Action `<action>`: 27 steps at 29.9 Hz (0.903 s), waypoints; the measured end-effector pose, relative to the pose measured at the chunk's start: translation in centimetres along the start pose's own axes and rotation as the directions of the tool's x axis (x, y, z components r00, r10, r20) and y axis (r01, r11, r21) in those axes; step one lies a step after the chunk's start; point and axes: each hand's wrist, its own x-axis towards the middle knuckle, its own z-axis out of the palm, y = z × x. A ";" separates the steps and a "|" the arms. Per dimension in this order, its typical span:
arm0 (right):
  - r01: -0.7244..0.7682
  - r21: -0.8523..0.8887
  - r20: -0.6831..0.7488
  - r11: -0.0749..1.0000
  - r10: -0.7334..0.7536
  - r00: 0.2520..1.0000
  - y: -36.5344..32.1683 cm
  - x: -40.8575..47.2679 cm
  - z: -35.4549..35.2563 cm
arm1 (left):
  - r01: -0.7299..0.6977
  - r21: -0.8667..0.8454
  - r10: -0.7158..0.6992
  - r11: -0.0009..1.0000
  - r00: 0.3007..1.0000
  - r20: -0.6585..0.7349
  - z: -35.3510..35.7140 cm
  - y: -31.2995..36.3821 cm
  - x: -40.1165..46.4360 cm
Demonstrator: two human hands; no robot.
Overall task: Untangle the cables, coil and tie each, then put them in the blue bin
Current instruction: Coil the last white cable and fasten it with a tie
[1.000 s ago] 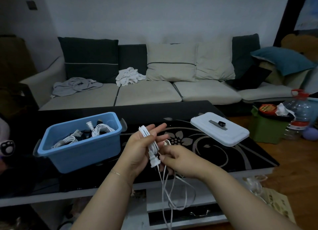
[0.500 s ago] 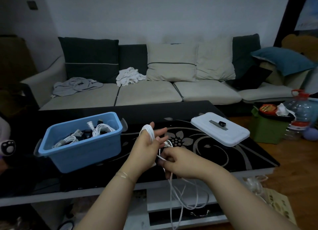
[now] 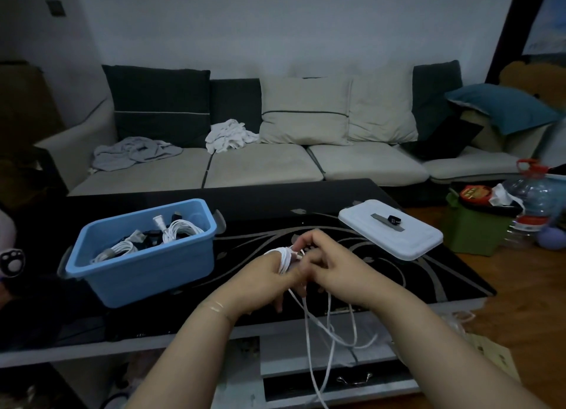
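A white cable (image 3: pixel 318 329) is wound in several turns around my left hand (image 3: pixel 269 278), which holds the coil over the black table. My right hand (image 3: pixel 333 266) is pressed against the left one and pinches the cable where it meets the coil. The loose length hangs in loops below the table's front edge. The blue bin (image 3: pixel 144 255) stands on the table's left, holding several coiled white and dark cables (image 3: pixel 180 229).
The bin's white lid (image 3: pixel 392 234), with a small dark item on it, lies on the glass table (image 3: pixel 413 274) at the right. Behind is a sofa (image 3: pixel 263 169) with cushions and cloths. A green box and water bottle (image 3: pixel 533 200) stand on the floor, right.
My left hand turned over, back toward me, with more cable wrapped around it. My right hand rose and closed in against it. The plug is now hidden.
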 end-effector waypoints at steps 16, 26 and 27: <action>0.023 0.142 -0.096 0.990 -0.010 0.995 -0.1 0.7 -0.2 | -0.055 -0.447 0.177 0.893 0.955 0.236 -1.1 -1.5 -0.1; -0.090 0.385 -0.010 0.919 0.102 0.995 -0.5 1.1 1.5 | -0.042 -0.916 0.180 0.399 0.983 0.033 0.1 -1.0 0.0; -0.085 0.343 -0.007 0.936 0.093 0.996 -0.5 1.0 1.6 | -0.068 -0.933 0.159 0.354 0.987 -0.012 0.0 -0.9 0.2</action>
